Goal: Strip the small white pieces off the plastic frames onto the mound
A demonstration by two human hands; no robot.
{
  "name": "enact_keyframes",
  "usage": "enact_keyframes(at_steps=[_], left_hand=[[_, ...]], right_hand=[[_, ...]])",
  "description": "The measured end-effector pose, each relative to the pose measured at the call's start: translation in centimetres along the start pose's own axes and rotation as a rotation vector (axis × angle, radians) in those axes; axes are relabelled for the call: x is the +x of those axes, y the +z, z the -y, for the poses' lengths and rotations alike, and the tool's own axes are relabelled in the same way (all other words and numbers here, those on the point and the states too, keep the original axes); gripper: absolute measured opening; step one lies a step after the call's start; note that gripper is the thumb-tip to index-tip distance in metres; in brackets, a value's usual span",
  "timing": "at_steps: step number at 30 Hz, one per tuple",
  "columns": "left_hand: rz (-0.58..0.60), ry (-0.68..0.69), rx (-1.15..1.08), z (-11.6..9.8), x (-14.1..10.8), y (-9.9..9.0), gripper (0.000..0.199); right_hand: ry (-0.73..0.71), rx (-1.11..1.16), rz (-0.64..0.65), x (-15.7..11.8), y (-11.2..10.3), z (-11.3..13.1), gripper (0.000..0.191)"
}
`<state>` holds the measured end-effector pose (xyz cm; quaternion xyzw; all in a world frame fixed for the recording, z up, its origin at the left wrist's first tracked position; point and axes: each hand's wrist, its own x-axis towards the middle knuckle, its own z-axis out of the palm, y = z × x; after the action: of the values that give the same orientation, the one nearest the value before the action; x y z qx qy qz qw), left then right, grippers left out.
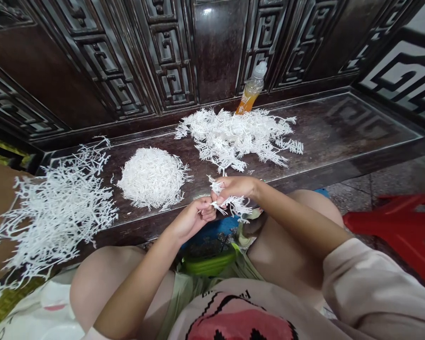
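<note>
We had both hands together at the near edge of the dark wooden tabletop (326,125), just right of the middle heap. Left hand (198,211): fingers curled in, thumb and finger pinched at the left end of a white branched cluster (238,206). Right hand (235,187): closed around the same cluster, strands poking out on its far and near sides. Exact fingertip contact was too small for us to read. Cluster sat between the hands and hung out to the right, below the right hand.

Stock on the tabletop, left to right: we had a loose tangle of long white stems (65,208) at far left, spilling past the tabletop's left end over a brown board (0,208); a compact round heap of short white bits (152,177) in the middle; a spread pile of feathery white clusters (237,134) on the right, farther back than the hands. Bottle (251,92) with white cap and orange lower part stood behind that pile, its base hidden from us, near the carved panel (217,52). Right of our knees we saw a red plastic stool (396,222); between them, near side, a bright green object (208,263) we couldn't identify.
</note>
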<state>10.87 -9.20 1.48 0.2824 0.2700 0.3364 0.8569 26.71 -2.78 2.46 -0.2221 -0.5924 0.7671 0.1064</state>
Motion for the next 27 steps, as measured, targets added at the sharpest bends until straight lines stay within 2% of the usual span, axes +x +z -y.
enact_keyframes(at_steps=[3, 6, 8, 10, 14, 17, 19, 21, 27], left_hand=[[0.003, 0.067, -0.061, -1.0, -0.5, -0.4, 0.025], [-0.034, 0.190, -0.083, -2.7, -0.9, -1.1, 0.025], [-0.057, 0.196, -0.049, -3.2, -0.8, -1.5, 0.022], [-0.075, 0.132, -0.035, -3.0, -0.4, -1.9, 0.018], [-0.122, -0.052, -0.039, -1.2, 0.6, -2.6, 0.017], [-0.194, -0.089, 0.042, -0.2, 1.0, -2.9, 0.030], [-0.256, -0.066, 0.159, 0.2, 1.1, -3.0, 0.037], [-0.315, -0.016, 0.331, 0.5, 1.1, -3.0, 0.035], [-0.453, 0.240, 0.921, 0.7, 1.0, -2.7, 0.025]], right_hand=[[-0.032, 0.100, -0.050, -0.9, -0.3, 0.0, 0.025], [-0.094, 0.147, -0.205, -2.0, -0.9, 0.5, 0.026], [-0.076, 0.115, -0.346, -2.1, -1.0, 0.9, 0.023], [-0.002, 0.055, -0.432, -1.6, -1.0, 0.8, 0.020], [0.188, -0.131, -0.400, -0.2, -0.6, -0.3, 0.021], [0.243, -0.230, -0.383, 0.3, -0.3, -1.0, 0.022], [0.216, -0.250, -0.324, 0.3, -0.2, -1.1, 0.022], [0.178, -0.254, -0.275, 0.3, -0.1, -1.1, 0.021], [0.164, -0.293, -0.271, 0.5, -0.2, -1.4, 0.021]])
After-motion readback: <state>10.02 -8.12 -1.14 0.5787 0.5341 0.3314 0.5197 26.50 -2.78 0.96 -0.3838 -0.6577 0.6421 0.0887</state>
